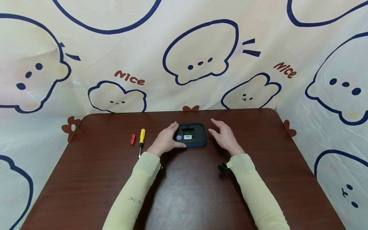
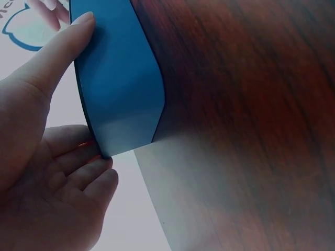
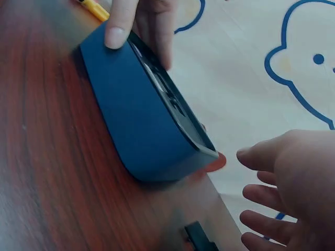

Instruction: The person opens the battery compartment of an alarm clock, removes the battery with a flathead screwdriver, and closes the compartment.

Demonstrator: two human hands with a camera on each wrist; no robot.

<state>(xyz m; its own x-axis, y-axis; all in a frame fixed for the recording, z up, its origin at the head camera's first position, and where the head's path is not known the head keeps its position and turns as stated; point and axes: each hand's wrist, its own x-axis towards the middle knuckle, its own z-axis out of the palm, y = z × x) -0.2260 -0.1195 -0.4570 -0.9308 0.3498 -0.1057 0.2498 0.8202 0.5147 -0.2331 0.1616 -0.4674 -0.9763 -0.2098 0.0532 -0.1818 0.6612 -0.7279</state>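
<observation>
My left hand (image 1: 165, 140) grips the left end of a dark blue boxy device (image 1: 195, 135), thumb on its near side and fingers at the far edge. The device rests on the table, black underside up, with a dark recess, a white barcode label and a round sticker. Its smooth blue side (image 2: 120, 78) fills part of the left wrist view. To the right of the device is my right hand (image 1: 224, 135), fingers spread and holding nothing. Beneath that hand, a small black piece (image 3: 200, 238) shows in the right wrist view; its kind is unclear.
Left of my left hand lies a screwdriver (image 1: 142, 139) with a yellow handle, beside a small red cylindrical piece (image 1: 133, 139). The brown wooden table (image 1: 189, 198) ends at a cloth backdrop (image 1: 155, 57) with cartoon outlines. A black wrist camera (image 1: 222, 167) sits at my right cuff.
</observation>
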